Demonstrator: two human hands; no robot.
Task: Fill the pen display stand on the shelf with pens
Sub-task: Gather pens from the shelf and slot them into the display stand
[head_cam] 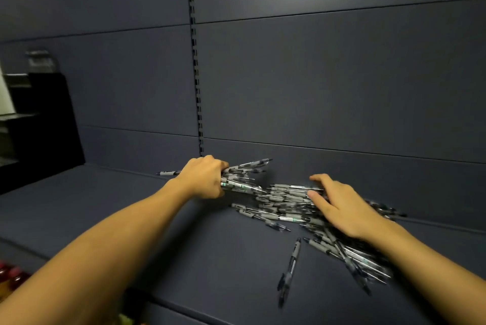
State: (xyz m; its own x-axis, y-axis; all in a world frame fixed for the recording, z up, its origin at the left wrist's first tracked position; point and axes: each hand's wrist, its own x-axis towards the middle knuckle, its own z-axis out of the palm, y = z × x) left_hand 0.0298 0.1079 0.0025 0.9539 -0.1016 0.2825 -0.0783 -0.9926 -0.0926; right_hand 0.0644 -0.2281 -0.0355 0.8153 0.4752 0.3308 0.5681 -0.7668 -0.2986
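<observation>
Left grip (203,177) clenched on pen bundle (243,176) lying left-right, stand (39,124) far left; right grip (339,206) spread on pile (302,209).

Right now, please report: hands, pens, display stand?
Left hand grips a bundle of pens. Right hand spread open on the loose pen pile. Black stand at far left of shelf, contents unclear. Path looks free.

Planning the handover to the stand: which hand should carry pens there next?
Left. The left hand already grips a bundle of pens and is nearer the black display stand; the right hand only rests on the pile.
</observation>
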